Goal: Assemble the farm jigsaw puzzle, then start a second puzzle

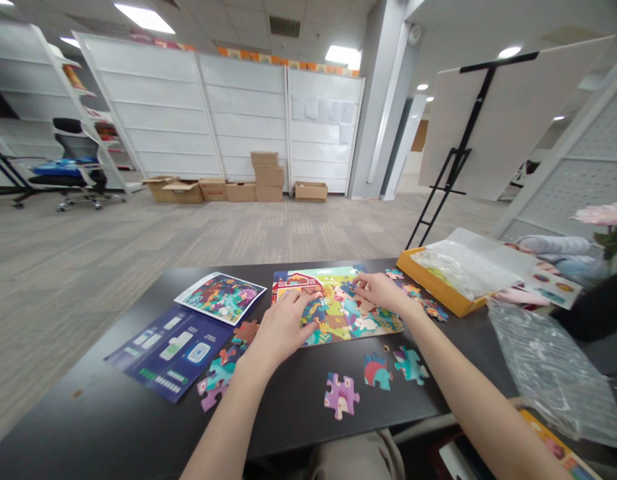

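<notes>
A colourful jigsaw puzzle (338, 320) with a red barn and animals lies on the black table (288, 413). My left hand (287, 323) rests on its left part, fingers stretched out and thumb apart. Over the upper right, my right hand (381, 291) has its fingers pinched at a small dark-blue puzzle piece (349, 289). Whether that piece is fully lifted or touching the picture I cannot tell. Nearer to me lie a purple piece (341, 395), a red-and-teal piece (377, 372) and a teal piece (411, 365).
Left of the puzzle are a picture sheet (221, 297), a dark-blue leaflet (171, 350) and several loose pieces (221, 377). More pieces (432, 309) lie at right, beside a yellow box (438, 283) holding clear plastic. A clear plastic bag (548, 367) covers the right edge.
</notes>
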Demonstrator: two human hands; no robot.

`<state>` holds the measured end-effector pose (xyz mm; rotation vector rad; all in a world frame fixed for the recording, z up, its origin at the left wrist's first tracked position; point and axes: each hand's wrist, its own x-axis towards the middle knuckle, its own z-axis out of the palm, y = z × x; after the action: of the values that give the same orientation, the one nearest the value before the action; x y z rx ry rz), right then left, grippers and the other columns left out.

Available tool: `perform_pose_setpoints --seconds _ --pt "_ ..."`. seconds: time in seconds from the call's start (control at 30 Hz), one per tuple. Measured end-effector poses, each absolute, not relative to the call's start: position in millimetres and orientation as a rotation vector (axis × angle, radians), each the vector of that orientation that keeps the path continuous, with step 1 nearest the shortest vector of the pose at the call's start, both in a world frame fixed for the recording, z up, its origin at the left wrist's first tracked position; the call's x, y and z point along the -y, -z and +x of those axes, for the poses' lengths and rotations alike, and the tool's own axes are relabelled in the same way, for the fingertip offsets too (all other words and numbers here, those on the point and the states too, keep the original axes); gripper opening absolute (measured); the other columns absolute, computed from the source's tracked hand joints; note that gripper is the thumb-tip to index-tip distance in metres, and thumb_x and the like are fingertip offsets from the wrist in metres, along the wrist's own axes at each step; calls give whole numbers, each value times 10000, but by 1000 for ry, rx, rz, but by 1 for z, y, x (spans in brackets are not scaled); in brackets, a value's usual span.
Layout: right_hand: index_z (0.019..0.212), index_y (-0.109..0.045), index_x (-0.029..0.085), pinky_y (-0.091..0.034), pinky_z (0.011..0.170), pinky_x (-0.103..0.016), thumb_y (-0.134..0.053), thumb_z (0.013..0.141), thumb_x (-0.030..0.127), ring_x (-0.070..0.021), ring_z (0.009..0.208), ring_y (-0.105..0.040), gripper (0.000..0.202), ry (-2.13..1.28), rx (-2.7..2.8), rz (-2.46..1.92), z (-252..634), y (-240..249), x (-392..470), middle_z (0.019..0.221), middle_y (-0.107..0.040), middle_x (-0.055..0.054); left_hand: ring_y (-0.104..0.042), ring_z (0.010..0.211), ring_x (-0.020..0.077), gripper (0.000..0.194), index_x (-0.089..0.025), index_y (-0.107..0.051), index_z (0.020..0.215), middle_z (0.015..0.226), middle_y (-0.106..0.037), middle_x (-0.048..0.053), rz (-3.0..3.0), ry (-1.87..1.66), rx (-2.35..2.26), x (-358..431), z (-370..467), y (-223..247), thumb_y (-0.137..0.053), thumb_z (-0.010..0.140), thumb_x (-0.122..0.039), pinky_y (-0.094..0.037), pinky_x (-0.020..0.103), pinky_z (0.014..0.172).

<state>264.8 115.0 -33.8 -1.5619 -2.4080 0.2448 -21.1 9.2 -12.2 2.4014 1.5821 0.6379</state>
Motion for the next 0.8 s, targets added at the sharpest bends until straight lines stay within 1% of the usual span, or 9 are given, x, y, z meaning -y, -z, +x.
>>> perform_pose_setpoints --seconds 0.1,0.17,0.23,0.3,0.33,0.47,0.57,0.7,0.8 --pt "1049 -732 196 -476 693 -268 -587 918 292 -188 751 -682 217 -299 2345 -1446 265 39 -119 901 -777 -56 -613 1196 273 434 -266 -592 1317 1292 -621 76 2418 -637 -1586 -10 -19 13 -651 889 -307 -548 360 896" --pt "1078 -723 177 -495 781 -292 -540 904 193 -202 853 -688 253 -244 2320 -1361 268 44 -123 1001 -766 -86 -613 1192 272 430 -259 -591 1317 1291 -622 78 2426 -636 -1592 -11 -18 14 -644 894 -312 -546 361 896" --pt "1115 -719 169 -488 895 -328 -511 834 76 -225 1006 -676 362 -177 2350 -1287 270 47 -127 1136 -740 -111 -613 1191 270 423 -261 -592 1320 1288 -625 79 2433 -641 -1590 -12 -17 15 -632 904 -327 -543 360 900" --pt "1123 -729 174 -461 981 -364 -502 772 20 -242 1109 -655 445 -168 2440 -1220 272 49 -129 1207 -724 -112 -613 1190 271 422 -263 -591 1328 1289 -625 80 2439 -648 -1588 -12 -15 15 -622 915 -344 -539 366 910" --pt "1123 -736 178 -452 1003 -377 -502 768 19 -246 1123 -654 454 -182 2488 -1192 273 50 -129 1213 -727 -107 -614 1189 273 423 -264 -591 1330 1290 -625 81 2440 -650 -1590 -12 -15 16 -619 917 -350 -538 370 915" --pt "1098 -769 195 -465 1000 -390 -506 855 98 -257 1096 -674 371 -192 2564 -1223 273 46 -128 1164 -757 -93 -606 1202 272 440 -279 -585 1344 1304 -623 77 2433 -650 -1607 -12 -14 15 -630 912 -351 -534 372 929" --pt "1080 -776 188 -487 964 -350 -543 868 137 -255 1074 -679 319 -162 2550 -1332 272 43 -127 1161 -754 -101 -599 1216 269 439 -285 -588 1335 1320 -618 74 2427 -644 -1611 -12 -15 16 -642 904 -348 -533 365 930" --pt "1054 -761 177 -500 854 -300 -613 873 224 -242 986 -690 239 -100 2509 -1459 269 39 -122 1078 -749 -109 -598 1218 278 409 -276 -604 1303 1306 -624 78 2430 -630 -1644 -12 -16 17 -637 907 -370 -539 369 921" --pt "1075 -736 169 -480 744 -298 -641 892 345 -242 879 -686 271 -93 2462 -1559 267 36 -119 964 -750 -103 -594 1219 293 412 -249 -608 1291 1293 -628 96 2430 -612 -1684 -13 -15 18 -639 904 -385 -536 391 934"
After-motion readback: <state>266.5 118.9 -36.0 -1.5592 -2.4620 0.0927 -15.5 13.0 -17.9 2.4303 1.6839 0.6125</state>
